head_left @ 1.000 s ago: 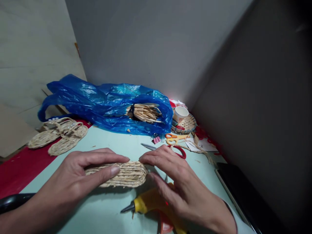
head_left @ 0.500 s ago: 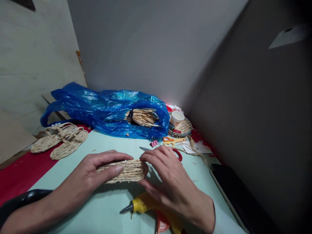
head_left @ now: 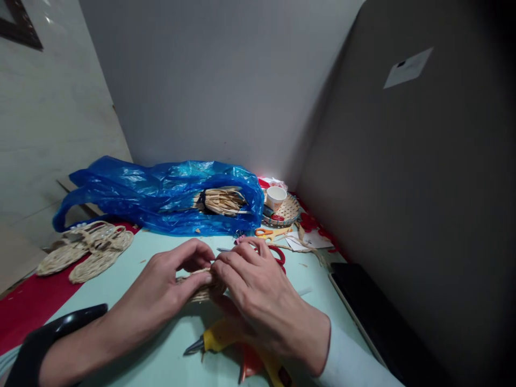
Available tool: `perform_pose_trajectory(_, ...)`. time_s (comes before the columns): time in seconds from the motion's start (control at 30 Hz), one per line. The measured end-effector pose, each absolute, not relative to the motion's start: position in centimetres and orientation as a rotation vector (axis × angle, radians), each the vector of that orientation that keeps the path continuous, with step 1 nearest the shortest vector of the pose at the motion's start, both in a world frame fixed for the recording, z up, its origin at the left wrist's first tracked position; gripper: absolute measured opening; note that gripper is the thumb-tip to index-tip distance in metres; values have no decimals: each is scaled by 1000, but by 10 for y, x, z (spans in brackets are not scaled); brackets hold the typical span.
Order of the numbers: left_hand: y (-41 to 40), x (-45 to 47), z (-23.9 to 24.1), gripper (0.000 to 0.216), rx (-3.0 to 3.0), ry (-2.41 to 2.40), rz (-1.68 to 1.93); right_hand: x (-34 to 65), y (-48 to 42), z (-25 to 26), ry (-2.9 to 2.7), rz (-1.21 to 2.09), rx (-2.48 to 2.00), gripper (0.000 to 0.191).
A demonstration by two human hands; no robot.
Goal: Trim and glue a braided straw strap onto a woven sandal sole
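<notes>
While our left hand (head_left: 169, 282) is pinching the straw pad (head_left: 200, 293) above the table (head_left: 157, 349), our right hand (head_left: 256, 279) is gripping its right end; we are judging it light and fairly stiff, best taken by its edges.

Going off the plastic bag (head_left: 161, 196): we've got a straw bundle (head_left: 226, 201) in its mouth, sandals (head_left: 94, 265) before its left end, a basket (head_left: 292, 208) holding a cup (head_left: 276, 198) just right of it. In front we see the woven piece (head_left: 201, 294), the glue gun (head_left: 220, 336) farther out.
</notes>
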State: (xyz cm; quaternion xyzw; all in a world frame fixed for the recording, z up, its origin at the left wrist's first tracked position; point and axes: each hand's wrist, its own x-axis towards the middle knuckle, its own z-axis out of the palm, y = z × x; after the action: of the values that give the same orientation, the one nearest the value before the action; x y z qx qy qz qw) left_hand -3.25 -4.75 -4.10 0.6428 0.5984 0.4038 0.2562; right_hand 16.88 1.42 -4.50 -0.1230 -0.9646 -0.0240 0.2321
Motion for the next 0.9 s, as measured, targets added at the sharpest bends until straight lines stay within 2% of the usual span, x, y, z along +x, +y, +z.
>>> perform_pose_trajectory(0.17, -47, -28, -47, 14, 1667, 1612, 1172, 171, 17, -45, -2621, 8, -351, 24)
perform_pose_trajectory(0.33, -49, -29, -47, 20, 1513, 1652, 1303, 183, 28, -43, -2489, 400, -387, 59)
perform_pose_trajectory(0.4, -51, -27, -43, 16, 1520, 1697, 1295, 186, 33, -43, -2399, 504, -353, 47)
perform_pose_trajectory(0.47, -53, -25, -39, 12, 1535, 1723, 1283, 186, 36, -42, -2317, 580, -347, 23)
perform_pose_trajectory(0.53, -55, -24, -37, 11, 1557, 1726, 1257, 184, 35, -41, -2265, 615, -348, 14)
perform_pose_trajectory(0.9, -51, -33, -47, 11, 1653, 1642, 1229, 180, 26, -40, -2261, 480, -300, 21)
